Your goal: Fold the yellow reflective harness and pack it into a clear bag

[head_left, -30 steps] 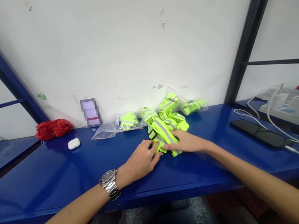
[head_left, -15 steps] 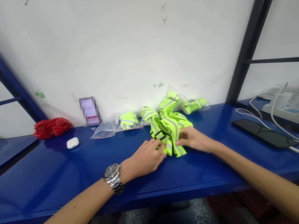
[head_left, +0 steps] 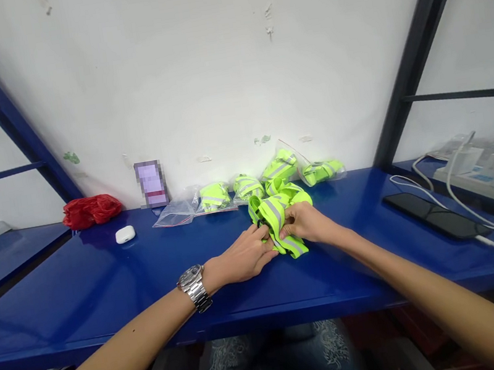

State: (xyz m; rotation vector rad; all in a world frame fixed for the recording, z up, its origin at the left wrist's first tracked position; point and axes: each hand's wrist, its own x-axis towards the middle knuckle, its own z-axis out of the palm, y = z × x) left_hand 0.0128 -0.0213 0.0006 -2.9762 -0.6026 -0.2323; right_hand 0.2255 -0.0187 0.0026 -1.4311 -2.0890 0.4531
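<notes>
A loose bundle of neon yellow strap with grey reflective stripes (head_left: 275, 210) lies on the blue table between my hands. From the left, my left hand (head_left: 251, 252) has its fingers closed on the bundle's lower left edge. My right hand (head_left: 305, 223) pinches the strap from the right, thumb and fingers on a fold. Behind stand several clear bags with yellow strap inside: one at the left (head_left: 214, 196), one in the middle (head_left: 247, 187), one leaning on the wall (head_left: 280, 165) and one at the right (head_left: 322, 170).
Flat clear bags (head_left: 176, 212) lie left of the packed ones. Farther left are a white earphone case (head_left: 125, 234), a red plastic bag (head_left: 92, 211) and an upright phone (head_left: 152, 184). On the right lie a black phone (head_left: 434, 215), white cables and a power strip (head_left: 493, 171).
My right hand has moved slightly left, closing on the strap, and the bundle is more gathered. My left hand stays at its lower left. The view has shifted slightly.
</notes>
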